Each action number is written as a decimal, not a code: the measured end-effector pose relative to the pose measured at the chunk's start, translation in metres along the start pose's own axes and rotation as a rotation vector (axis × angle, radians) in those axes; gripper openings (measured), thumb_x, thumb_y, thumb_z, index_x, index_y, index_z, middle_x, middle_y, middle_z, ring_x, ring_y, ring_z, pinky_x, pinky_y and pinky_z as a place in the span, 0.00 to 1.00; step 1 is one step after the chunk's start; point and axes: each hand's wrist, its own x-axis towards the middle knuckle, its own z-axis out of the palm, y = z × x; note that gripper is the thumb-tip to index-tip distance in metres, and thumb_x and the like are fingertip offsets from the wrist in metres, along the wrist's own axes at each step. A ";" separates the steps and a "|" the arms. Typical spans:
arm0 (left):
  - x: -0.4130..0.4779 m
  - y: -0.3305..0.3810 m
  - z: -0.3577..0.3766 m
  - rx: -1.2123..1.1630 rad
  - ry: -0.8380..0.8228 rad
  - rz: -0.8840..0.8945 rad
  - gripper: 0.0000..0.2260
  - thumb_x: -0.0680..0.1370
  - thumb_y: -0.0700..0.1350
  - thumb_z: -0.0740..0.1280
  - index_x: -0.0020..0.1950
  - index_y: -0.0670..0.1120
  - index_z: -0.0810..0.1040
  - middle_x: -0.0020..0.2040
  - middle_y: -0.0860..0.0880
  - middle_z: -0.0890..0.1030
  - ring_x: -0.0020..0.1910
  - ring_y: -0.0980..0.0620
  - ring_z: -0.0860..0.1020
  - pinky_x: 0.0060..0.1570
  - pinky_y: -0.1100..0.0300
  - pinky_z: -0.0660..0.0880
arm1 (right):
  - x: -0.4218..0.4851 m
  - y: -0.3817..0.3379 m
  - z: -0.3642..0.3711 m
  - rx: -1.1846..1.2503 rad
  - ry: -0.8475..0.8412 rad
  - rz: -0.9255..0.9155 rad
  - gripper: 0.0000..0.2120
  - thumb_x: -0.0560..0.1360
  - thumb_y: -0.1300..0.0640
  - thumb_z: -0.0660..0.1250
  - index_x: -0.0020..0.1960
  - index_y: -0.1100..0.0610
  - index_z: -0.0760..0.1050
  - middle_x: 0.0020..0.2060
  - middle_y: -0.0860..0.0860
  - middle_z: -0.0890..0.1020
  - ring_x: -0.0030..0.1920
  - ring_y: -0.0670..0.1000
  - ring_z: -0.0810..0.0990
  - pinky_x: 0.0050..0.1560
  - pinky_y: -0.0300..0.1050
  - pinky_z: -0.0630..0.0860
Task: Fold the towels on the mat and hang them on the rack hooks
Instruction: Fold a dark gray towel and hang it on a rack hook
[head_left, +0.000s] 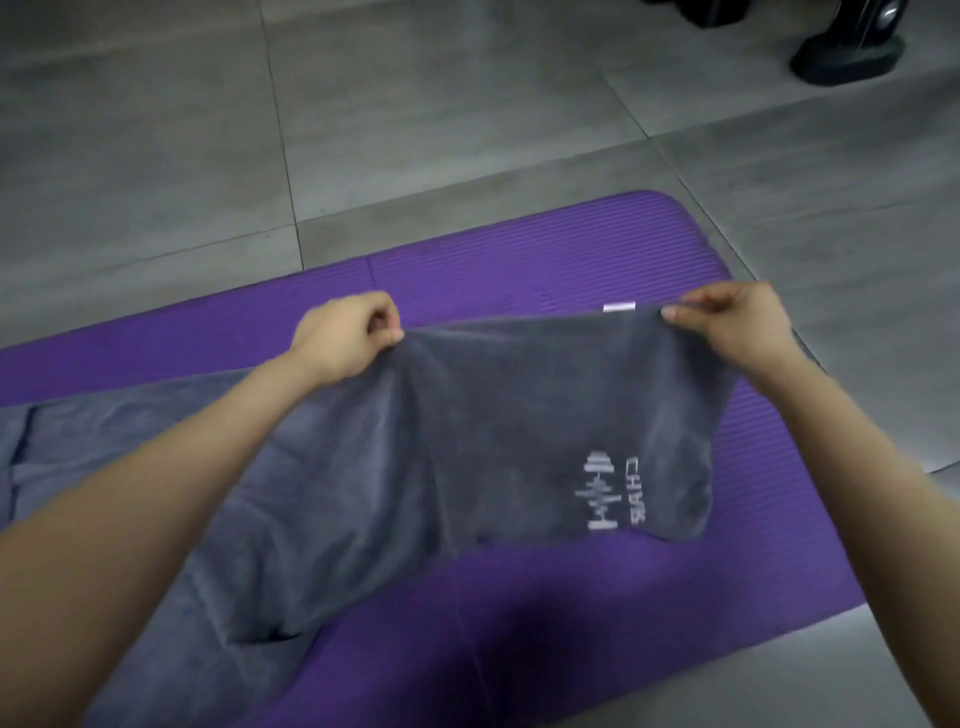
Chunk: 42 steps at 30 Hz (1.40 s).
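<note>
A grey towel (498, 431) with a white logo near its right end is lifted over the purple mat (545, 254). My left hand (345, 335) pinches its far left corner, and my right hand (737, 322) pinches the far right corner beside a small white tag. The far edge is stretched between both hands. The near part of the towel sags down and left onto the mat. More grey towel fabric (130, 426) lies flat on the mat at the left; I cannot tell whether it is the same towel. No rack is in view.
The mat lies on a grey tiled floor (415, 104). A black stand base (847, 52) sits on the floor at the top right, well beyond the mat's rounded far corner.
</note>
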 end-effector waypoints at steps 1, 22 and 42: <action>0.013 0.004 -0.010 0.051 0.091 0.008 0.02 0.77 0.47 0.66 0.46 0.50 0.76 0.48 0.49 0.81 0.51 0.45 0.78 0.50 0.53 0.71 | 0.014 -0.015 -0.001 -0.009 0.097 -0.034 0.07 0.69 0.50 0.75 0.42 0.52 0.81 0.36 0.48 0.81 0.41 0.47 0.78 0.47 0.45 0.74; -0.104 0.038 0.114 0.126 -0.075 0.298 0.20 0.68 0.65 0.59 0.49 0.55 0.83 0.48 0.52 0.81 0.46 0.48 0.79 0.45 0.52 0.75 | -0.097 0.081 0.065 -0.131 0.032 0.243 0.09 0.71 0.48 0.70 0.43 0.54 0.82 0.41 0.54 0.83 0.47 0.57 0.80 0.48 0.51 0.76; -0.103 0.051 0.115 0.053 -0.366 0.187 0.35 0.66 0.70 0.44 0.66 0.59 0.73 0.71 0.52 0.68 0.70 0.51 0.65 0.68 0.53 0.62 | -0.100 0.118 -0.004 -0.085 -0.083 0.388 0.33 0.66 0.51 0.76 0.67 0.50 0.67 0.48 0.54 0.81 0.52 0.57 0.79 0.56 0.56 0.75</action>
